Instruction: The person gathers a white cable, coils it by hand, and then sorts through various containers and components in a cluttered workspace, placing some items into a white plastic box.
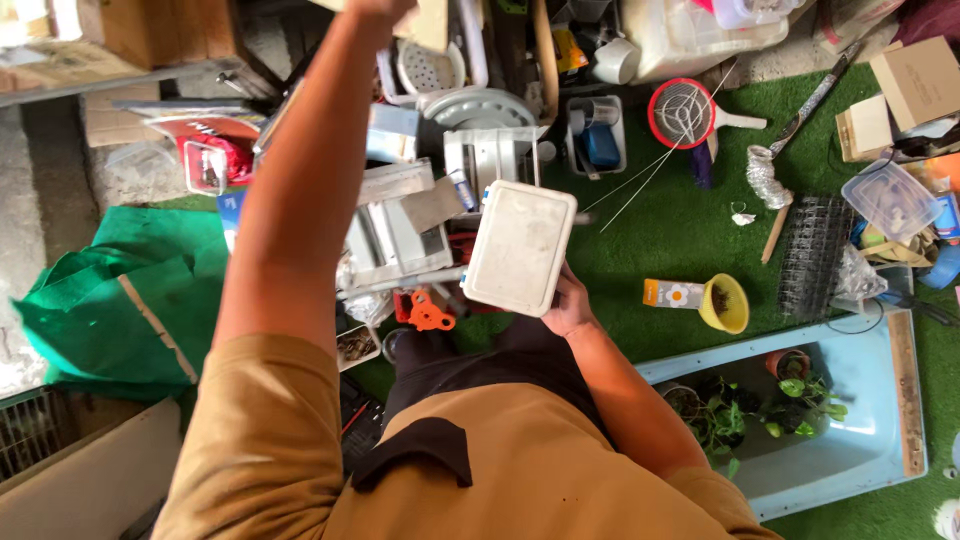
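While a crumpled green bag (120,300) lies on the floor at the far left, the left hand (385,8) is raised to the far edge of the view, closed on a pale flat piece (430,25) whose kind I cannot tell. Just right of centre, the right hand (568,305) holds a white rectangular lidded box (518,247) by its near corner, tilted over a clutter of grey trays (395,235) and an orange clamp (428,312). Gripped at one corner only, the box looks best kept level, with a firmer hold. Further right, on green artificial turf (660,230), sit a red sieve (682,112), a yellow cup (725,302), wire mesh (815,255) and a pale blue tub (870,400) of potted plants (760,410), crowding any set-down spot.
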